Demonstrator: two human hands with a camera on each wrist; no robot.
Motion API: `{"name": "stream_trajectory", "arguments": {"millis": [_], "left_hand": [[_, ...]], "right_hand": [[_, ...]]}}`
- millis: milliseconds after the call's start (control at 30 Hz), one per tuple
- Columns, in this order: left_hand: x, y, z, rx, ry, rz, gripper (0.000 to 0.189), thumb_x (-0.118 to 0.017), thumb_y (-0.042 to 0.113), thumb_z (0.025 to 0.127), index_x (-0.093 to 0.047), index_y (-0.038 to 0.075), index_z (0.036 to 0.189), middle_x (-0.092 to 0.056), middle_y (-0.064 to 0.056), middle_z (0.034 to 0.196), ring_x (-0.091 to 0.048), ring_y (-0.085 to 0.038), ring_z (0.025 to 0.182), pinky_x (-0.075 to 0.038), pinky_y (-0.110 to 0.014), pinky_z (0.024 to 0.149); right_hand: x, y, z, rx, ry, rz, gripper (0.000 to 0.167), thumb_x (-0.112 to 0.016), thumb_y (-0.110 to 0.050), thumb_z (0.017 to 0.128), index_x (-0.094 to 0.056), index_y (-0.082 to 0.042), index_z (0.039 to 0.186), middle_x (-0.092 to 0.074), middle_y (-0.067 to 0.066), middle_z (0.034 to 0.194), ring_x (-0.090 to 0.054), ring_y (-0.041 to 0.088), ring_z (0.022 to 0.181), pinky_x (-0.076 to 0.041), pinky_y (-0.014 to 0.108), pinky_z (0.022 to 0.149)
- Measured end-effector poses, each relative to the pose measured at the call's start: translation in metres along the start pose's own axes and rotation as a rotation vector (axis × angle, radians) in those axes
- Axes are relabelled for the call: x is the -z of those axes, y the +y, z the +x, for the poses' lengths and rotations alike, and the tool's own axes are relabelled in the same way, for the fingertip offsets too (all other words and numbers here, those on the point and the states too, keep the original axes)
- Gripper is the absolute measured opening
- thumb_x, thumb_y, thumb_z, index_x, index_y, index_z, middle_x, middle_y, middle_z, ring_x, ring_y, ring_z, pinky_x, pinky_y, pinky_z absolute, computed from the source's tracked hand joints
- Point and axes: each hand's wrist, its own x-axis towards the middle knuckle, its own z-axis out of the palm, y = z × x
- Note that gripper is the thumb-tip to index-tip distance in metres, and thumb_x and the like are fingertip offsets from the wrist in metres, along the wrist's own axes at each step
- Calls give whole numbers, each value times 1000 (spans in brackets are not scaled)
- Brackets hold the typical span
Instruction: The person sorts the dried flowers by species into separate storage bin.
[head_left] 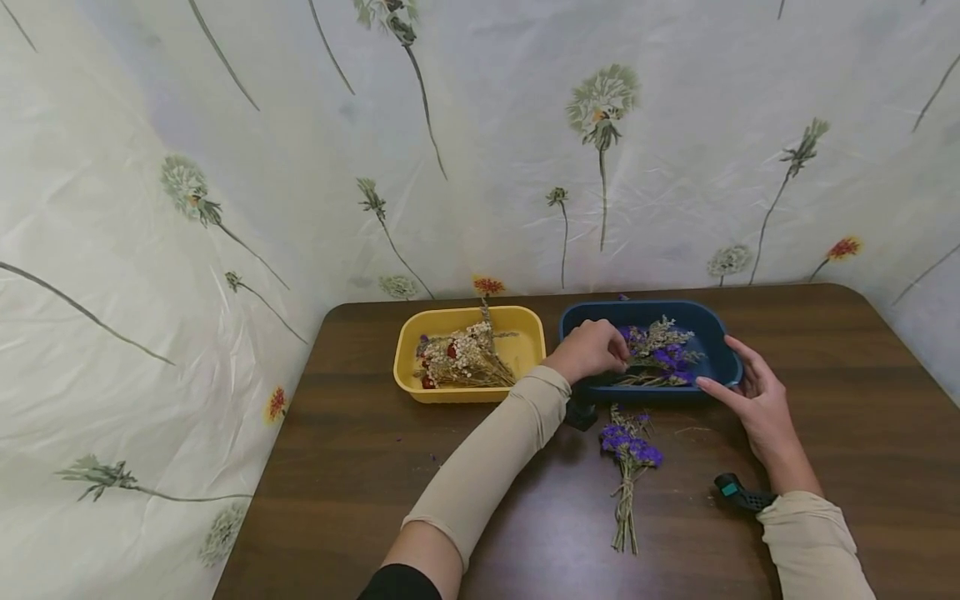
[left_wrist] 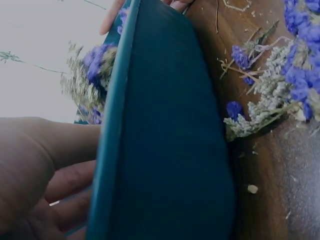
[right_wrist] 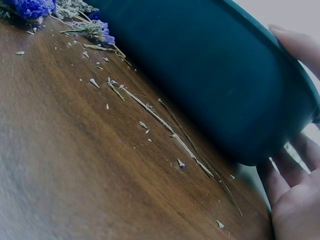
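A dark blue tray (head_left: 652,393) on the table holds dried purple and pale flowers (head_left: 667,337). My left hand (head_left: 592,350) reaches over its left end, fingers bent down by the stems. In the left wrist view the tray wall (left_wrist: 165,125) hides those fingertips, so whether they pinch a stem cannot be told. At the tray's right end, my right hand (head_left: 765,400) grips the corner, thumb at the front rim and fingers around the end. In front of the tray lies a small tied bunch of purple dried flowers (head_left: 630,454), stems towards me.
Left of the blue tray stands a yellow tray (head_left: 402,367) with dried white and red flowers (head_left: 468,354). Loose stems (right_wrist: 165,122) and crumbs lie along the blue tray's front. A flower-printed sheet (head_left: 495,150) hangs behind the brown table (head_left: 345,467).
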Motion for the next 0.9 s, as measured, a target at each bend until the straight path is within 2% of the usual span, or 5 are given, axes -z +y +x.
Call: {"name": "stream_trajectory", "arguments": {"millis": [200, 300, 667, 767, 900], "left_hand": [[0, 2, -3, 3, 13, 83, 9, -78, 23, 94, -81, 20, 102, -78, 8, 100, -66, -2, 82, -52, -14, 72], [2, 1, -5, -11, 34, 91, 11, -78, 25, 94, -81, 20, 103, -77, 8, 100, -66, -1, 81, -52, -14, 72], [9, -6, -26, -89, 124, 14, 16, -78, 28, 94, -81, 16, 104, -78, 7, 95, -64, 4, 77, -51, -9, 71], [11, -8, -36, -109, 150, -32, 12, -76, 25, 95, -80, 15, 101, -77, 6, 92, -64, 4, 76, -50, -8, 70], [10, -8, -52, -143, 211, -41, 10, -75, 25, 96, -78, 16, 100, -76, 7, 91, -63, 6, 74, -49, -6, 69]], "right_hand": [[0, 0, 0, -4, 8, -21, 77, -70, -9, 98, -32, -27, 163, -26, -5, 172, -31, 6, 152, -34, 0, 107], [0, 0, 0, -5, 9, -23, 77, -70, -9, 98, -32, -27, 163, -26, -5, 172, -31, 6, 152, -34, 0, 107], [0, 1, 1, -7, 5, -1, 78, -70, -8, 98, -32, -27, 163, -25, -8, 172, -27, 7, 156, -33, 1, 109], [0, 2, 1, -6, 3, 7, 78, -70, -7, 98, -32, -27, 163, -25, -9, 172, -26, 6, 156, -33, 0, 108], [1, 2, 1, -2, 4, 3, 78, -70, -7, 98, -32, -26, 163, -26, -9, 171, -26, 6, 156, -33, 0, 107]]}}
